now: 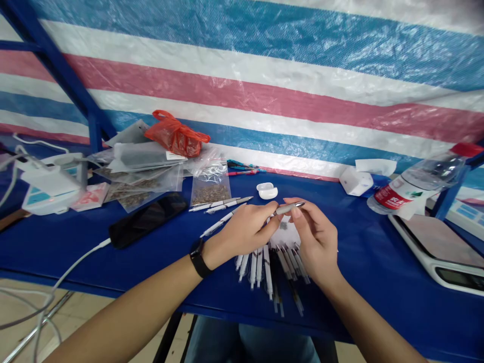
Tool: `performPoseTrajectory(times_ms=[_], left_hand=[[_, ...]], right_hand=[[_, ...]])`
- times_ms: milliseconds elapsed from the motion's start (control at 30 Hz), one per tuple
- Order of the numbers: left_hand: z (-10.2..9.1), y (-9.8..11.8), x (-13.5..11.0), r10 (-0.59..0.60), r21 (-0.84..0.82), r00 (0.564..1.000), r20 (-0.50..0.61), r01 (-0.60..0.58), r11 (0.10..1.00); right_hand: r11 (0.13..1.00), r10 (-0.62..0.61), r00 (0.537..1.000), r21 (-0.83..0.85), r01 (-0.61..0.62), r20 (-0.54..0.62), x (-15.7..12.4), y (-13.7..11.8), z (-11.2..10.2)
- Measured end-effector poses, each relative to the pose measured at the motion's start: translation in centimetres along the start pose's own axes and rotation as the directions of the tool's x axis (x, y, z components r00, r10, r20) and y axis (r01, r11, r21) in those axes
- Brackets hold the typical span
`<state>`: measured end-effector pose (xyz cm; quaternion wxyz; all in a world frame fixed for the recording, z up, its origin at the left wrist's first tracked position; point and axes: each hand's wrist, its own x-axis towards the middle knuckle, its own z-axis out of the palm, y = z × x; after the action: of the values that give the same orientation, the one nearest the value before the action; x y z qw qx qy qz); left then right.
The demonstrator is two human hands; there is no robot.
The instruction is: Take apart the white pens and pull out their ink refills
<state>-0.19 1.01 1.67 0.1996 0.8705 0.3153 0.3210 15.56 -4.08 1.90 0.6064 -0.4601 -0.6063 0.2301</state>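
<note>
A ballpoint pen (288, 208) with a silver tip is held above the blue table, its tip pointing right. My left hand (244, 227), with a black band on the wrist, is closed around the pen's barrel. The fingertips of my right hand (317, 234) pinch the pen near its tip. Below my hands lie several white pens (260, 267), and beside them several grey-tipped pen parts (289, 262). Thin refill-like tubes (297, 301) stick out toward me. A white paper (285, 234) with a small grey heap lies partly hidden behind my fingers.
More white pens (221, 204) lie left of an open white earbud case (267, 190). Plastic bags of small parts (210, 189), a red bag (176, 135) and a phone (147, 219) are at left. A bottle (416, 186) and a scale (446, 247) stand right.
</note>
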Motion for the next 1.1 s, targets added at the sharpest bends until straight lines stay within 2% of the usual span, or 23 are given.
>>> performPoseTrajectory(times_ms=[233, 533, 633, 900, 1100], left_hand=[[0.7, 0.3, -0.4, 0.036, 0.082, 0.999, 0.040, -0.039, 0.996], [1.4, 0.9, -0.6, 0.074, 0.143, 0.992, 0.106, -0.089, 0.986], [1.2, 1.0, -0.5, 0.048, 0.127, 0.994, 0.102, -0.061, 0.990], [0.3, 0.5, 0.0, -0.127, 0.052, 0.992, 0.013, 0.126, 0.991], [0.9, 0.3, -0.2, -0.062, 0.074, 0.995, 0.073, 0.057, 0.996]], right_hand=[[0.997, -0.020, 0.999, -0.076, 0.016, -0.047, 0.2, 0.3, -0.4], [0.978, 0.064, 0.995, -0.194, -0.077, -0.071, 0.1, 0.1, -0.4], [0.985, 0.093, 0.995, -0.141, -0.096, -0.028, 0.1, 0.0, -0.3], [0.993, 0.017, 1.000, -0.115, -0.015, 0.015, -0.3, 0.4, -0.3], [0.980, 0.126, 0.992, -0.157, -0.125, -0.005, 0.1, 0.2, -0.4]])
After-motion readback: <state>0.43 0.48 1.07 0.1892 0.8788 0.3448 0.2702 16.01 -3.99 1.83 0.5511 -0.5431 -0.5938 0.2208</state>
